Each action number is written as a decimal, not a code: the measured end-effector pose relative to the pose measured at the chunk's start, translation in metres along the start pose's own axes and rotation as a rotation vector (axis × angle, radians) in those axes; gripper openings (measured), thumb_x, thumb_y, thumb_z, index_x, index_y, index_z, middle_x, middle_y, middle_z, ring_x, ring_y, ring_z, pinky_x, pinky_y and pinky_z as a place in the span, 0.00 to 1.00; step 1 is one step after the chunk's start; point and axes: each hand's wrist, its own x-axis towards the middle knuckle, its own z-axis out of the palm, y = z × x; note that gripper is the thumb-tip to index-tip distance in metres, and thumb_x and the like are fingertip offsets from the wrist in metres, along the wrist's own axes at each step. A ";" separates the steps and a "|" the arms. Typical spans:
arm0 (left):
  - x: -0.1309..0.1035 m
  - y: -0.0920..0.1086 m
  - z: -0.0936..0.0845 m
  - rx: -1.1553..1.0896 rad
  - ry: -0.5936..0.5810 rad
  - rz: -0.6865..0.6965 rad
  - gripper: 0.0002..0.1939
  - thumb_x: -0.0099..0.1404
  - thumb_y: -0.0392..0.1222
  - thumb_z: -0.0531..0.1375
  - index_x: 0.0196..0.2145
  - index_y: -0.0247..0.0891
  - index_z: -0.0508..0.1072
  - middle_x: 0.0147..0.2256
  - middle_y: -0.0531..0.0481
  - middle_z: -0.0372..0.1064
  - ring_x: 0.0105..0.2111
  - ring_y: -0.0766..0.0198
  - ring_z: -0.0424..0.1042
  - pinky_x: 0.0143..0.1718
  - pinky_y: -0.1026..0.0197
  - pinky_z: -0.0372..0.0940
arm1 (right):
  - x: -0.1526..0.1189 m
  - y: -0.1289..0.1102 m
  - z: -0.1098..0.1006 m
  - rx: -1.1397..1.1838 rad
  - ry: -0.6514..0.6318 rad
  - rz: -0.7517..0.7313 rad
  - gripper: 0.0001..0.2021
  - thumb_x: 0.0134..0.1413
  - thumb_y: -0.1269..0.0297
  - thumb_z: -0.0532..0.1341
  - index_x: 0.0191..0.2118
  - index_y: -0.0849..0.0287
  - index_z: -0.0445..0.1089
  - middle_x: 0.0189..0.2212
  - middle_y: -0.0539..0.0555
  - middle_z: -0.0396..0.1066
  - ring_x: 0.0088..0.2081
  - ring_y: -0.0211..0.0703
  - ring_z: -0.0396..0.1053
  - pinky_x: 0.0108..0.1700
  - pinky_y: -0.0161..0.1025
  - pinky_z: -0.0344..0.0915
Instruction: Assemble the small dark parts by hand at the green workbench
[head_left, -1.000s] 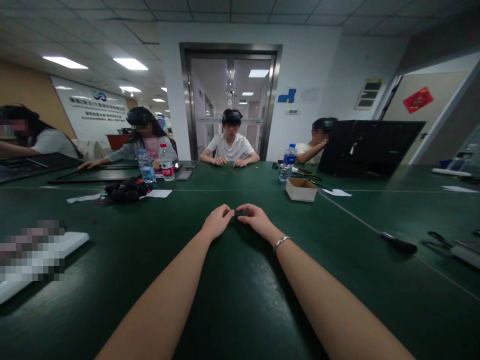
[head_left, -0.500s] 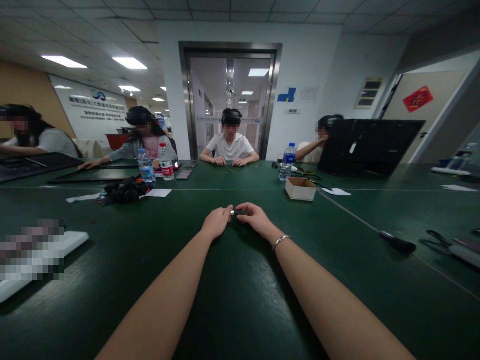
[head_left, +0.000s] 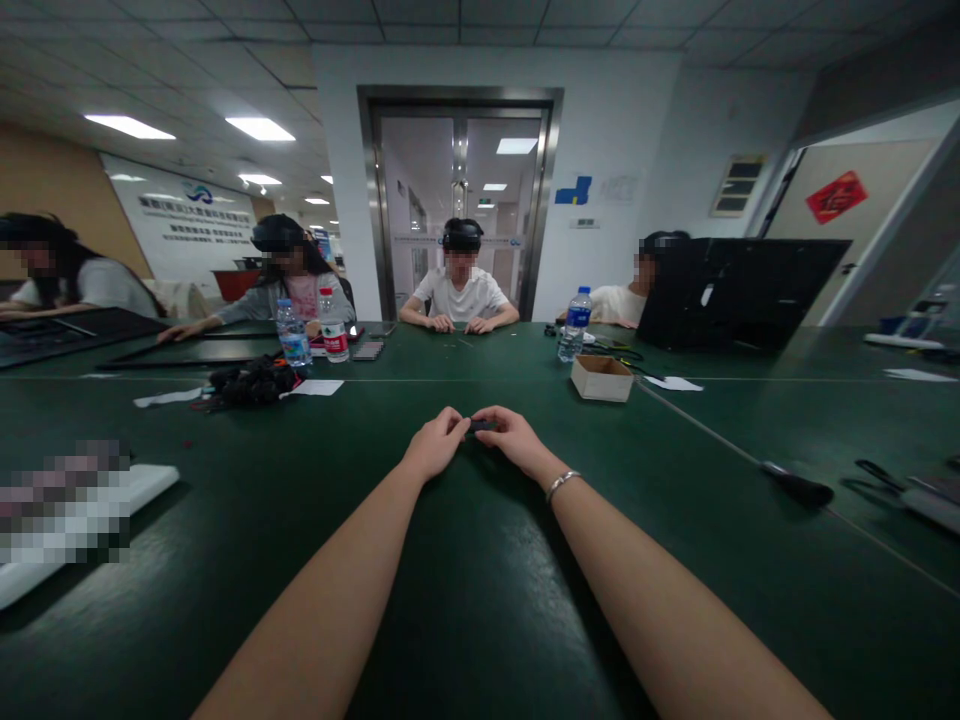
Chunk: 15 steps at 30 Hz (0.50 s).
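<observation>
My left hand (head_left: 438,442) and my right hand (head_left: 513,440) meet over the middle of the table, fingertips nearly touching. Between them lies a small black stick-like object (head_left: 481,425), held level. My right hand pinches its right part with thumb and fingers. The thumb and forefinger of my left hand close on its left end and hide that end. Its exact kind is too small to make out. A silver bracelet (head_left: 562,485) circles my right wrist.
Beyond my hands on the green table (head_left: 480,600) stand a small open cardboard box (head_left: 601,380) and a water bottle (head_left: 575,325). Black tangled cables (head_left: 253,380) lie left, near two bottles. A black brush-like thing (head_left: 799,484) lies right. Several people sit around the table.
The silver part that showed at the black object's left end is no longer visible. My left fingertips have shifted slightly right and up; my right hand stays almost still.
</observation>
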 end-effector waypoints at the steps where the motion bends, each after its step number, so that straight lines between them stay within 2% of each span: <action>1: 0.000 0.000 0.000 0.016 -0.003 0.003 0.23 0.64 0.61 0.44 0.36 0.42 0.69 0.34 0.51 0.73 0.33 0.62 0.70 0.34 0.62 0.60 | 0.000 -0.001 0.000 -0.010 -0.004 0.004 0.17 0.40 0.69 0.64 0.40 0.61 0.69 0.30 0.49 0.69 0.25 0.32 0.62 0.29 0.33 0.60; 4: 0.001 0.001 0.000 0.064 0.003 -0.034 0.28 0.65 0.62 0.40 0.29 0.40 0.70 0.32 0.48 0.73 0.32 0.59 0.69 0.33 0.61 0.59 | -0.002 -0.003 0.000 -0.049 -0.005 0.008 0.16 0.40 0.69 0.64 0.40 0.60 0.70 0.29 0.48 0.69 0.25 0.32 0.62 0.28 0.33 0.59; 6: 0.000 0.003 0.000 0.063 0.010 -0.068 0.31 0.65 0.63 0.37 0.28 0.40 0.70 0.32 0.47 0.72 0.32 0.58 0.69 0.32 0.60 0.58 | -0.002 -0.003 0.000 -0.046 0.005 0.004 0.16 0.39 0.69 0.65 0.39 0.60 0.70 0.28 0.47 0.68 0.25 0.32 0.62 0.29 0.33 0.59; 8: -0.001 0.005 -0.001 0.034 0.001 -0.060 0.30 0.65 0.63 0.36 0.33 0.41 0.69 0.32 0.48 0.72 0.33 0.59 0.70 0.32 0.60 0.58 | -0.002 -0.002 -0.001 -0.016 0.013 -0.006 0.16 0.39 0.69 0.65 0.39 0.60 0.70 0.27 0.47 0.68 0.25 0.32 0.62 0.30 0.34 0.60; 11: -0.003 0.007 -0.002 0.033 -0.030 -0.014 0.24 0.66 0.60 0.41 0.38 0.43 0.67 0.34 0.51 0.73 0.35 0.60 0.70 0.33 0.62 0.59 | -0.001 -0.001 -0.002 0.013 0.011 -0.010 0.16 0.39 0.68 0.65 0.39 0.60 0.70 0.27 0.47 0.67 0.24 0.32 0.62 0.29 0.34 0.60; 13: -0.004 0.009 -0.004 0.076 -0.029 -0.013 0.23 0.66 0.58 0.42 0.34 0.41 0.68 0.34 0.50 0.73 0.34 0.60 0.70 0.33 0.61 0.59 | 0.000 0.000 -0.002 0.004 -0.003 -0.011 0.16 0.38 0.68 0.65 0.39 0.60 0.70 0.27 0.47 0.68 0.25 0.32 0.62 0.29 0.34 0.60; 15: -0.005 0.011 -0.004 0.109 -0.016 -0.040 0.27 0.67 0.59 0.39 0.29 0.40 0.68 0.33 0.47 0.72 0.33 0.59 0.70 0.33 0.60 0.58 | 0.000 0.001 -0.002 -0.014 -0.016 -0.014 0.16 0.39 0.68 0.65 0.40 0.60 0.70 0.28 0.48 0.68 0.25 0.32 0.62 0.29 0.34 0.61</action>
